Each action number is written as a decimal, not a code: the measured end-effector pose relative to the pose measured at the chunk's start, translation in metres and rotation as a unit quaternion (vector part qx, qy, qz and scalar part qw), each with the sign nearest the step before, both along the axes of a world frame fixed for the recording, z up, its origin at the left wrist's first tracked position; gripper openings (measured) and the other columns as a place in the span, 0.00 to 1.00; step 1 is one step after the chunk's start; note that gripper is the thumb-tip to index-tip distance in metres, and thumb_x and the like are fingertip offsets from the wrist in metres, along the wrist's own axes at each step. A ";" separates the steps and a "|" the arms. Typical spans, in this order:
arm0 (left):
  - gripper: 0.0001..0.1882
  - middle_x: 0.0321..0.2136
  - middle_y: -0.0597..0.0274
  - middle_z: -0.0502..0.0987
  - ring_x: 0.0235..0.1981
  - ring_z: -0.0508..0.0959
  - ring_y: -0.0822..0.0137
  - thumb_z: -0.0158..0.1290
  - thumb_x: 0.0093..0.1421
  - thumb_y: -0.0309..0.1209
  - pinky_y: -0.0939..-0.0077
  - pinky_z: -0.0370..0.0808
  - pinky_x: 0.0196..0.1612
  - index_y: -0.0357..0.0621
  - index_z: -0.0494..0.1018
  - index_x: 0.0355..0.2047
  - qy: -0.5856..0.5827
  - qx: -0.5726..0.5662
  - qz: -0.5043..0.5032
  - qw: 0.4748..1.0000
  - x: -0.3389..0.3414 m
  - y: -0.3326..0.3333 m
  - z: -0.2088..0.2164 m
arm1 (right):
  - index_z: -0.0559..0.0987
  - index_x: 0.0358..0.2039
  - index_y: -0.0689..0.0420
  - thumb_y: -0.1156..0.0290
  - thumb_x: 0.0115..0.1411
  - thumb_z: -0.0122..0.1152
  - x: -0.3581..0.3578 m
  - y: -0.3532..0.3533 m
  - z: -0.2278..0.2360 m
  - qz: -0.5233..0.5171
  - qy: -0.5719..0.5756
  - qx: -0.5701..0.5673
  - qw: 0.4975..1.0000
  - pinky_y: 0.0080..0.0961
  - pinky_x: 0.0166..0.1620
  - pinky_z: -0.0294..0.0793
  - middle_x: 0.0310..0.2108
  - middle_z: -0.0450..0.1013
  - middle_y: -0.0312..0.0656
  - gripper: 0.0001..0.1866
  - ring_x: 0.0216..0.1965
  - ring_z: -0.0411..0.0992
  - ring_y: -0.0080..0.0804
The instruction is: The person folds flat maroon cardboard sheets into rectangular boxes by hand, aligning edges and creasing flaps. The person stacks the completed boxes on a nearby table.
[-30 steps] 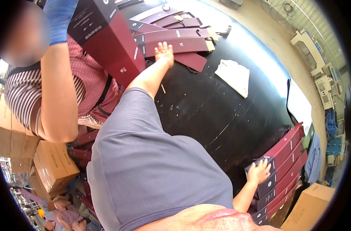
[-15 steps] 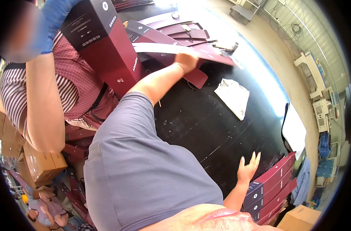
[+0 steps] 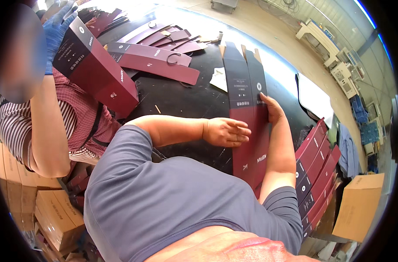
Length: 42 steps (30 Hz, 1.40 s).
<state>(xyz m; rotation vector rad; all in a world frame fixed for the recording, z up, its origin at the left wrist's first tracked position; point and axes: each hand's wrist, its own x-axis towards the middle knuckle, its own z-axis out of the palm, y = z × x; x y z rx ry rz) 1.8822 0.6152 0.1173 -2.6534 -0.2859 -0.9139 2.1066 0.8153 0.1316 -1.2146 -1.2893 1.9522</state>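
Observation:
A long maroon and black carton (image 3: pixel 248 118) stands in front of me, lengthwise, with its flaps loose at the far end and brown board showing inside. My right hand (image 3: pixel 273 109) grips its right edge, the thumb on the printed face and the other fingers hidden behind. Beside the carton's left edge, my left hand (image 3: pixel 227 132) has its fingers stretched out, the tips over the maroon face; whether they press on it I cannot tell. A white cloth or bag (image 3: pixel 218 79) lies partly hidden behind the carton.
At left, a co-worker in blue gloves (image 3: pixel 55 39) holds another carton (image 3: pixel 96 70). Flat carton pieces (image 3: pixel 157 61) lie on the black table (image 3: pixel 181 105). Stacked maroon cartons (image 3: pixel 312 153) stand at right, near a brown box (image 3: pixel 358 205). Brown boxes (image 3: pixel 57 214) are at lower left.
My left hand has let go of a flat carton piece at the far left and come back to the middle. A carton now stands before me, and my right hand has closed on it.

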 end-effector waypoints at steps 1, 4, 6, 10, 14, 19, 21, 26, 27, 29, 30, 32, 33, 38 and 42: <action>0.15 0.58 0.54 0.72 0.64 0.67 0.54 0.52 0.60 0.28 0.52 0.65 0.65 0.43 0.76 0.47 0.020 -0.029 0.023 0.999 -0.005 -0.001 0.013 | 0.74 0.54 0.61 0.54 0.62 0.65 -0.002 -0.009 0.015 -0.010 0.006 0.090 0.996 0.28 0.48 0.74 0.44 0.77 0.42 0.28 0.43 0.75 0.31; 0.24 0.62 0.55 0.65 0.68 0.60 0.55 0.52 0.60 0.26 0.50 0.66 0.61 0.46 0.68 0.58 0.062 -0.083 0.481 0.871 -0.004 0.006 0.036 | 0.73 0.55 0.62 0.62 0.61 0.68 0.014 -0.024 0.068 -0.051 0.087 0.211 0.972 0.27 0.49 0.72 0.45 0.76 0.40 0.26 0.44 0.74 0.29; 0.24 0.61 0.55 0.66 0.63 0.65 0.58 0.52 0.63 0.28 0.55 0.69 0.59 0.43 0.66 0.60 -0.414 -0.296 0.270 0.817 -0.010 0.028 0.057 | 0.73 0.54 0.63 0.62 0.61 0.67 0.018 -0.036 0.109 -0.095 0.029 0.273 0.957 0.28 0.51 0.70 0.44 0.76 0.39 0.26 0.44 0.73 0.29; 0.26 0.50 0.53 0.75 0.46 0.77 0.66 0.55 0.66 0.40 0.66 0.77 0.50 0.32 0.67 0.57 -0.619 -0.598 -0.044 0.508 0.003 0.009 0.167 | 0.71 0.56 0.64 0.59 0.64 0.63 -0.009 -0.090 0.158 -0.128 0.062 0.440 0.887 0.29 0.56 0.66 0.48 0.74 0.41 0.27 0.50 0.70 0.31; 0.28 0.47 0.51 0.76 0.47 0.77 0.65 0.55 0.66 0.44 0.65 0.77 0.47 0.33 0.68 0.56 -0.583 -0.540 -0.018 0.607 0.018 0.005 0.190 | 0.63 0.65 0.62 0.49 0.69 0.51 -0.006 -0.099 0.161 -0.154 0.145 0.427 0.879 0.33 0.64 0.61 0.62 0.65 0.45 0.33 0.61 0.64 0.35; 0.29 0.48 0.53 0.76 0.47 0.77 0.66 0.54 0.65 0.48 0.67 0.75 0.51 0.38 0.68 0.57 -0.572 -0.425 -0.066 0.699 0.034 0.022 0.166 | 0.55 0.70 0.59 0.36 0.68 0.40 -0.026 -0.121 0.149 0.033 0.149 0.437 0.886 0.33 0.70 0.47 0.69 0.56 0.46 0.44 0.70 0.52 0.38; 0.29 0.49 0.53 0.77 0.48 0.78 0.63 0.55 0.64 0.47 0.65 0.76 0.52 0.38 0.68 0.57 -0.579 -0.485 -0.127 0.643 0.034 0.020 0.173 | 0.53 0.71 0.61 0.33 0.66 0.39 -0.025 -0.126 0.154 0.041 0.194 0.428 0.882 0.33 0.71 0.42 0.70 0.53 0.47 0.48 0.71 0.48 0.39; 0.35 0.50 0.53 0.74 0.49 0.78 0.64 0.63 0.56 0.34 0.65 0.79 0.54 0.38 0.61 0.60 -0.440 -0.630 -0.379 0.516 -0.006 0.010 0.209 | 0.50 0.71 0.63 0.27 0.63 0.33 -0.024 -0.133 0.179 0.054 0.273 0.488 0.827 0.35 0.72 0.41 0.72 0.48 0.47 0.53 0.72 0.46 0.39; 0.37 0.48 0.52 0.76 0.49 0.78 0.62 0.63 0.52 0.29 0.65 0.77 0.54 0.36 0.61 0.60 -0.443 -0.639 -0.371 0.508 -0.009 0.005 0.216 | 0.52 0.70 0.63 0.26 0.62 0.33 -0.026 -0.136 0.188 0.048 0.253 0.522 0.813 0.36 0.70 0.45 0.71 0.51 0.47 0.54 0.70 0.49 0.39; 0.39 0.48 0.50 0.76 0.49 0.78 0.60 0.65 0.50 0.30 0.64 0.76 0.54 0.35 0.61 0.60 -0.463 -0.560 -0.319 0.609 -0.004 -0.003 0.234 | 0.55 0.69 0.63 0.26 0.62 0.35 -0.027 -0.131 0.201 -0.009 0.156 0.527 0.835 0.36 0.69 0.49 0.70 0.52 0.45 0.53 0.69 0.51 0.38; 0.40 0.48 0.49 0.76 0.49 0.78 0.59 0.65 0.49 0.30 0.64 0.76 0.54 0.34 0.60 0.61 -0.471 -0.514 -0.291 0.655 0.000 -0.008 0.244 | 0.56 0.69 0.64 0.26 0.62 0.37 -0.027 -0.129 0.209 -0.035 0.108 0.527 0.842 0.36 0.69 0.51 0.70 0.53 0.45 0.53 0.69 0.52 0.37; 0.52 0.49 0.42 0.75 0.49 0.77 0.51 0.71 0.40 0.38 0.61 0.74 0.54 0.29 0.57 0.61 -0.564 -0.426 -0.156 0.690 0.010 -0.009 0.257 | 0.59 0.67 0.60 0.34 0.66 0.43 -0.022 -0.131 0.221 0.010 0.164 0.483 0.860 0.34 0.66 0.56 0.66 0.59 0.42 0.45 0.66 0.57 0.35; 0.55 0.50 0.40 0.73 0.51 0.76 0.50 0.72 0.38 0.40 0.59 0.72 0.56 0.29 0.55 0.62 -0.590 -0.387 -0.073 0.705 0.011 -0.008 0.260 | 0.59 0.67 0.59 0.37 0.67 0.44 -0.016 -0.138 0.227 0.089 0.254 0.450 0.851 0.33 0.66 0.56 0.65 0.61 0.42 0.42 0.66 0.57 0.34; 0.71 0.57 0.35 0.61 0.63 0.57 0.40 0.73 0.33 0.51 0.49 0.55 0.66 0.28 0.43 0.67 -0.647 -0.279 0.092 0.704 0.038 -0.009 0.257 | 0.55 0.67 0.64 0.56 0.54 0.72 -0.028 -0.180 0.238 -0.029 0.168 0.567 0.806 0.36 0.62 0.64 0.58 0.67 0.45 0.49 0.62 0.63 0.36; 0.75 0.58 0.32 0.59 0.64 0.55 0.37 0.72 0.33 0.58 0.42 0.52 0.65 0.27 0.41 0.68 -0.597 -0.272 0.177 0.734 0.044 -0.022 0.257 | 0.46 0.68 0.66 0.60 0.38 0.83 -0.040 -0.235 0.226 -0.190 -0.172 0.728 0.635 0.40 0.61 0.65 0.60 0.59 0.56 0.66 0.60 0.64 0.47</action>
